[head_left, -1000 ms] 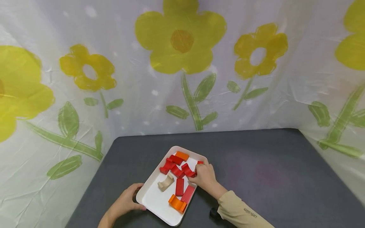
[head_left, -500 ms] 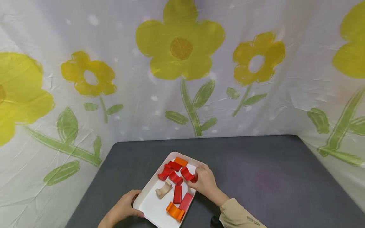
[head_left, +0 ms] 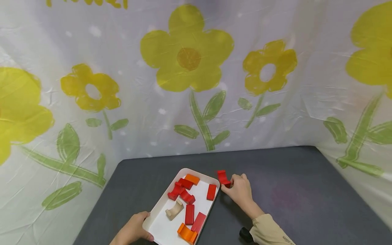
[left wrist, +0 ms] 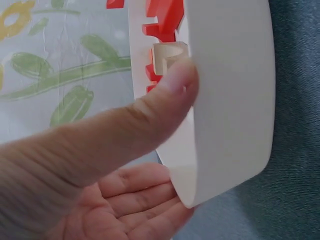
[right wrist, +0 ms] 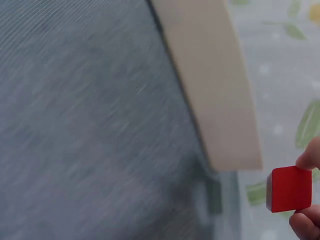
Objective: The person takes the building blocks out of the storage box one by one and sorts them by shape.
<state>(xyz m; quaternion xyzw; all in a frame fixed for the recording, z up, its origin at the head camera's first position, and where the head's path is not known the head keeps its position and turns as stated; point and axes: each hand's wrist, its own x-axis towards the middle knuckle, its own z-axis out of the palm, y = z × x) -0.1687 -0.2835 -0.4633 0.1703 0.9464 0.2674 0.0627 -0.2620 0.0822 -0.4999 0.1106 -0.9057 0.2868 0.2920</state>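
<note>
The head view faces forward and down; both wrist views share its tray (head_left: 163, 228), close up.

backdrop (head_left: 137, 112): pale, yellow flowers (head_left: 189, 59), green leaves (head_left: 215, 105) | tabletop (head_left: 269, 177): dark grey, reddish patch (head_left: 284, 196)

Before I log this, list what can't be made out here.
Head view: the tray's near end, cut off by the bottom edge.
Head view: what the black object is, partly behind the right sleeve.
Head view: yellow lettering, cut by the top edge.
Right wrist view: most of the right hand, beyond the right edge.
</note>
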